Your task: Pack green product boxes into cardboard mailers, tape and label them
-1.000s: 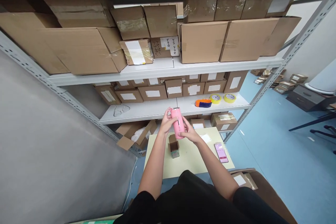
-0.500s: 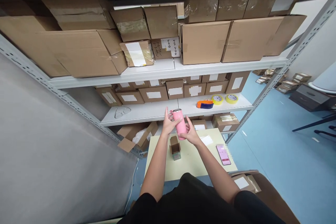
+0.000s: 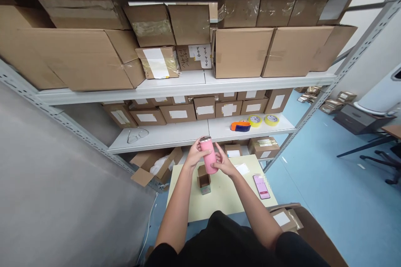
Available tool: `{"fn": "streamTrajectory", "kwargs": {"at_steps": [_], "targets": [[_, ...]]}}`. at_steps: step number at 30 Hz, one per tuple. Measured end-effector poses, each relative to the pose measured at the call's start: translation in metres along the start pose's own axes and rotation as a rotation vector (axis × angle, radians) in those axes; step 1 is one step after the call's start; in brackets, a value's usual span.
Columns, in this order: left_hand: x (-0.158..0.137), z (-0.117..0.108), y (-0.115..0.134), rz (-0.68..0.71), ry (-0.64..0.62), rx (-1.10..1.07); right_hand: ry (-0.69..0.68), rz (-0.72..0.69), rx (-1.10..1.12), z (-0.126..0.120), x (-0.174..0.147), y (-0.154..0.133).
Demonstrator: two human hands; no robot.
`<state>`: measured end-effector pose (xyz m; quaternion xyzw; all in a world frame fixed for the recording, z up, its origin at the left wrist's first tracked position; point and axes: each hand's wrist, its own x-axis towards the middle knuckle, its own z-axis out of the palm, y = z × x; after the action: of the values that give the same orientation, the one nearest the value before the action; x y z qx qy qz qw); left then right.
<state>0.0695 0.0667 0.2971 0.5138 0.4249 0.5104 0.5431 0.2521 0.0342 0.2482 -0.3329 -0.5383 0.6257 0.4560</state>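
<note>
Currently pink cup (image 3: pixel 209 159) was held up over far part of table (image 3: pixel 224 202), top tilted left. Upper left side was gripped by left hand (image 3: pixel 194 155), lower right side by right hand (image 3: pixel 224 164), thumbs laid across front. Small open box (image 3: pixel 206 190) was set on table, near and left of cup. Phone (image 3: pixel 261 187) and paper (image 3: pixel 242 169) were placed right. Glasses (image 3: pixel 138 135) and tape rolls (image 3: pixel 255 121) were kept on far shelf (image 3: pixel 169 134).

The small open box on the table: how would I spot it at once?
Find the grey metal shelving, then the pale yellow table in front. On it, pictured lower left of the held pink cylindrical container, sits a small brown cardboard box. Unlike the flat white paper, it stands open, flap raised, with a greenish front.
</note>
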Motion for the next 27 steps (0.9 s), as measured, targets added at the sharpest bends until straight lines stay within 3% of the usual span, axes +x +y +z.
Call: {"fn": "streamTrajectory", "kwargs": {"at_steps": [6,10,15,20,25,27], "targets": [[-0.002,0.003,0.007,-0.014,0.137,0.022,0.139,-0.06,-0.133,0.005,0.003,0.008],[-0.001,0.001,0.006,-0.024,0.079,-0.079,0.041,-0.06,-0.118,0.009,0.002,0.008],[0.001,-0.004,-0.002,0.016,0.124,-0.054,0.203,-0.065,-0.279,0.015,-0.002,0.009],[0.0,-0.009,-0.008,0.029,0.1,-0.127,0.107,-0.08,-0.245,0.021,-0.004,0.015],[-0.002,-0.013,-0.015,0.022,0.126,-0.045,0.259,-0.064,-0.4,0.025,-0.007,0.025],[-0.003,-0.016,-0.019,0.014,0.136,-0.016,0.237,-0.069,-0.43,0.025,-0.007,0.03]]}}
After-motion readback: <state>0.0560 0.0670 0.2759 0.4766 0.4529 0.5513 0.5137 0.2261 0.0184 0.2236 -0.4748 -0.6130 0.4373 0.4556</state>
